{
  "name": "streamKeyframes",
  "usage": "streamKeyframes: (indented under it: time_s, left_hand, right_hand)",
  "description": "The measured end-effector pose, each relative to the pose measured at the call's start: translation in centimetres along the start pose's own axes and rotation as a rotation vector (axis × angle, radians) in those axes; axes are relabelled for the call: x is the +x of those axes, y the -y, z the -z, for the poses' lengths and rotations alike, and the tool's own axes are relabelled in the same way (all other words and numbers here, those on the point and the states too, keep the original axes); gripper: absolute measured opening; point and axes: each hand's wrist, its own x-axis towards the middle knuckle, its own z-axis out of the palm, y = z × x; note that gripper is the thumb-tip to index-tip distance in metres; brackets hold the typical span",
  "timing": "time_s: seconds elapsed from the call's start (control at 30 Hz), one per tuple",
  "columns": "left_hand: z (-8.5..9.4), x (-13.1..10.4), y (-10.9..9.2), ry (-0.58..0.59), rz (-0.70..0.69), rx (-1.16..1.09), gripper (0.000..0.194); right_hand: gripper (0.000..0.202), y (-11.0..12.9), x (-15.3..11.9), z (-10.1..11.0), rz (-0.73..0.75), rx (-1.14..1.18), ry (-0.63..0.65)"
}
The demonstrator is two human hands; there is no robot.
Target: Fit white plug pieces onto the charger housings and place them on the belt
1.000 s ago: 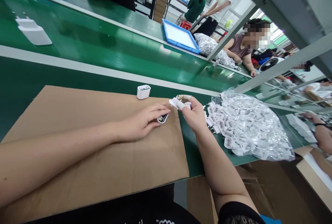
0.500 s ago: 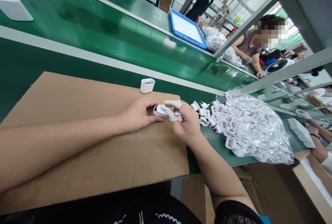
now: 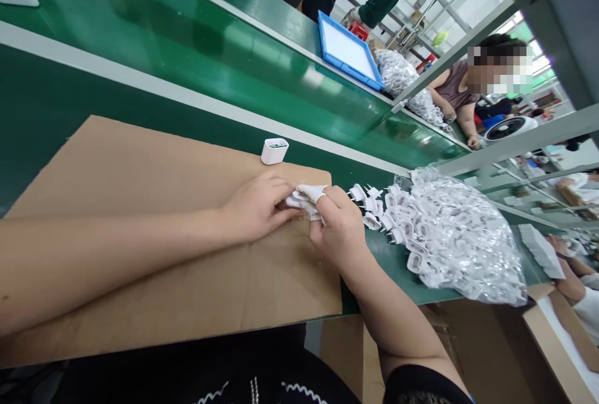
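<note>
My left hand (image 3: 262, 207) pinches a small white charger housing (image 3: 293, 200), mostly hidden by fingers, above the cardboard sheet (image 3: 187, 179). My right hand (image 3: 339, 223), with white covers on thumb and finger, closes on the other end of the same white piece. What the right fingertips grip looks like a white plug cap, though they cover it. Beyond my hands, an open white charger housing (image 3: 274, 151) stands upright at the sheet's far edge, a circuit board showing in its top. Loose white plug caps (image 3: 373, 204) with metal pins lie right of my right hand.
A clear plastic bag (image 3: 472, 235) full of white plug caps spills leftward on the green bench. A metal rail (image 3: 187, 101) runs behind the cardboard. Across the green belt sit a blue tray (image 3: 350, 52) and a co-worker (image 3: 461, 89). A metal post slants at right.
My right hand has pressed in closer to my left, and the white piece between them is more covered by fingers. The view has shifted slightly.
</note>
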Motion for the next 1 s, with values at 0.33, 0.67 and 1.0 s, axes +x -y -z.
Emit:
streamKeyframes:
  time_s: [0.33,0.67,1.0]
  left_hand:
    - [0.4,0.5,0.5,0.055,-0.042,0.259,0.034]
    - [5.1,2.1,-1.7,-0.107,0.036,0.226,0.030]
    - [11.1,11.0,9.4,-0.327,0.602,0.324,0.056]
  right_hand:
    - [0.034,-1.8,-0.2,-1.3,-0.155,0.240,0.065]
    - [0.054,-3.4,0.7,0.3,-1.001,1.182,0.020]
    - [0.043,-4.1,0.8,0.1,-1.022,1.284,0.346]
